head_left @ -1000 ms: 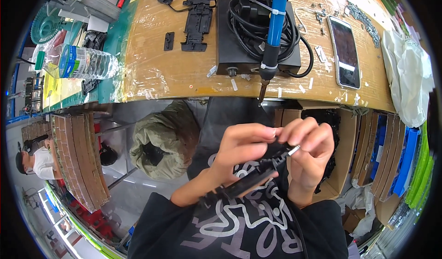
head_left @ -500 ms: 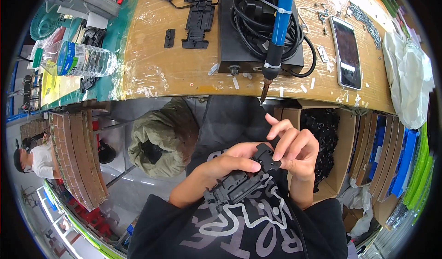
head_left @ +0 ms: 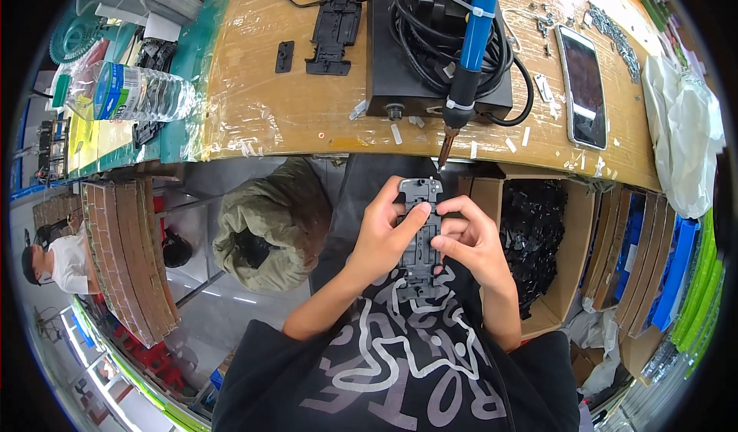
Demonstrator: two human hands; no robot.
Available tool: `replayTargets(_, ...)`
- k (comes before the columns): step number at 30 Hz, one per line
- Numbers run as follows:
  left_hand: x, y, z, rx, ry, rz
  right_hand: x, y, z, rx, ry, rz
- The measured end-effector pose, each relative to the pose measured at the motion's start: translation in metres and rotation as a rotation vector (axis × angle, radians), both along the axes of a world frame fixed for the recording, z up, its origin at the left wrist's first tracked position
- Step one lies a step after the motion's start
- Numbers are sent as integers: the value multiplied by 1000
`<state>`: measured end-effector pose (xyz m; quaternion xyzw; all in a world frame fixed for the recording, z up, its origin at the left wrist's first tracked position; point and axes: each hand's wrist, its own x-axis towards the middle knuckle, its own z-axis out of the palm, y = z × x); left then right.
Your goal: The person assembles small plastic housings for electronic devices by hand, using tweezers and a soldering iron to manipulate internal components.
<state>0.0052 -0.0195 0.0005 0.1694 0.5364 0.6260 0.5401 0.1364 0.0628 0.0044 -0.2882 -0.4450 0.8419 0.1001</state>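
A long black plastic chassis (head_left: 417, 257) stands nearly upright in front of my chest, its far end just short of the table edge. My left hand (head_left: 383, 230) is closed on its left side, the thumb lying across the upper face. On the opposite side my right hand (head_left: 474, 241) grips the edge between thumb and bent fingers. Just beyond the chassis's far end, the tip of a blue-handled soldering iron (head_left: 477, 36) points down over the table edge. The iron is tied against a black box (head_left: 384, 71) with coiled black cable. The undersides of my fingers are partly hidden.
On the table (head_left: 254, 117) lie another black chassis (head_left: 336, 32), a small black plate (head_left: 284, 57), a phone (head_left: 584, 86), scattered screws (head_left: 615, 40) and a plastic bottle (head_left: 138, 94). Below stand a carton of black parts (head_left: 530, 240) and an open green sack (head_left: 269, 228).
The chassis has swung from a slant across my chest to nearly upright and moved toward the table. My right hand has shifted from its end to its right side.
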Motion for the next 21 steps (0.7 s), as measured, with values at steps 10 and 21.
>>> replayTargets(10, -1, 8, 2, 39, -46, 19, -3, 0, 5, -8, 57, -110)
replayTargets(21, 1, 9, 4, 18, -104, 51, -5, 0, 7, -24, 57, -163)
